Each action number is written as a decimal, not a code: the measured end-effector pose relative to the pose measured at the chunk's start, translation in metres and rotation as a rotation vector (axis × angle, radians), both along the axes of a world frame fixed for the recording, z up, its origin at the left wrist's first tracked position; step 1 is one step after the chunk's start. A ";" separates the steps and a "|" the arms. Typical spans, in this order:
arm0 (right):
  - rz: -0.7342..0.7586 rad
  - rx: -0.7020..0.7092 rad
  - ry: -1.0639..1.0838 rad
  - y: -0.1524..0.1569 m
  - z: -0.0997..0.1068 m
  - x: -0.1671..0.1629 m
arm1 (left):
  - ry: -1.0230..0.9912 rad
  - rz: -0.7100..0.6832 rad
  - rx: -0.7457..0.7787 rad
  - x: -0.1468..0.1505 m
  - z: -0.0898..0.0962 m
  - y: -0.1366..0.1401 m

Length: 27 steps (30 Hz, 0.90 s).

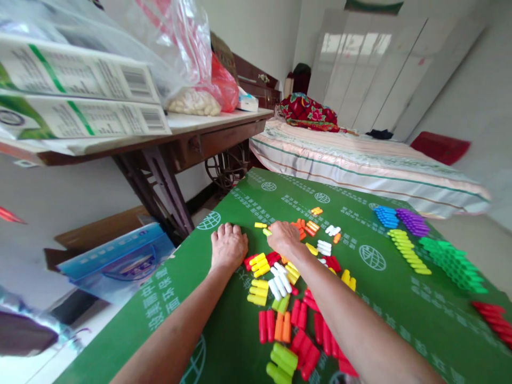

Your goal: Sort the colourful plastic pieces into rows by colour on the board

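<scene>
Lime piece sits at curled fingers of right hand, grip unclear; left hand rests palm-down, fingers extended.

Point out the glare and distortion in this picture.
Head view, background: bright window-like reflections on the wardrobe doors; head view, upper left: shiny highlights on the plastic bag; head view, right edge: red pieces look stretched and slightly soft, probably from a wide lens.
</scene>
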State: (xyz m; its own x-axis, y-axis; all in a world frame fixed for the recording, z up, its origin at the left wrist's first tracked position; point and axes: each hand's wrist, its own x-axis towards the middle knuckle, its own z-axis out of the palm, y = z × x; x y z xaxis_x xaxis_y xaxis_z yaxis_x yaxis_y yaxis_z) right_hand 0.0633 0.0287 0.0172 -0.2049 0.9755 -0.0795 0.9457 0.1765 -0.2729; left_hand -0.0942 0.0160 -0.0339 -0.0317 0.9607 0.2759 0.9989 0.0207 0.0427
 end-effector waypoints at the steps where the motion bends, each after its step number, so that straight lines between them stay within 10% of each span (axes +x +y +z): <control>1: -0.027 0.000 -0.004 -0.002 0.002 0.005 | -0.001 0.000 -0.001 0.000 0.001 0.000; 7: -0.096 0.099 0.097 -0.032 0.005 0.094 | -0.006 -0.003 -0.026 0.001 0.007 0.001; 15: -0.317 0.094 -0.057 -0.098 -0.043 0.229 | -0.017 -0.016 -0.071 0.001 0.011 0.007; 27: -0.628 0.028 -0.109 -0.122 -0.028 0.204 | -0.009 0.007 -0.191 0.004 0.027 0.009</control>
